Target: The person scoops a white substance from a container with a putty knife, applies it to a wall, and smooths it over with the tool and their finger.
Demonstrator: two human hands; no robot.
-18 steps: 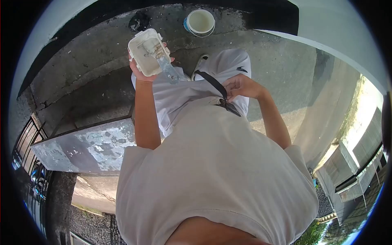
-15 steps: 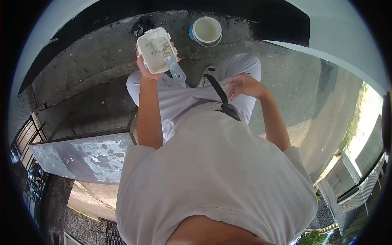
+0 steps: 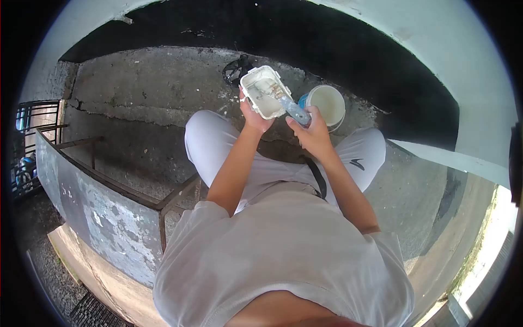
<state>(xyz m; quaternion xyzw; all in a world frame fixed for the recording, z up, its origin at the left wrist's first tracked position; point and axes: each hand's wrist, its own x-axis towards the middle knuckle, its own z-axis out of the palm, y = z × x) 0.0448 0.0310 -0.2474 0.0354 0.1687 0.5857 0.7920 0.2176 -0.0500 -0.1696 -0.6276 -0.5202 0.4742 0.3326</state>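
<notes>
In the head view, my left hand (image 3: 253,117) grips a white rectangular plastic container (image 3: 256,99) from its near left side, with the open top facing me. Whitish paint coats the inside. A paintbrush (image 3: 296,110) with a worn blue-grey handle slants across the container, its paint-caked head inside. My right hand (image 3: 315,133) is closed around the handle's end, thumb on the near side. Just beyond that hand stands a white bucket (image 3: 339,121) with pale contents and a blue patch on its side.
A crumpled black plastic bag (image 3: 233,72) lies behind the container. Beyond runs a wall with a black lower band (image 3: 381,82). On the left stands a metal-framed panel (image 3: 103,218) with peeling paint. My bent legs (image 3: 210,144) flank the work on the concrete floor (image 3: 141,82).
My right hand has risen from beside my leg and taken hold of the paintbrush handle. The view has shifted, so the container and bucket sit further right and lower.
</notes>
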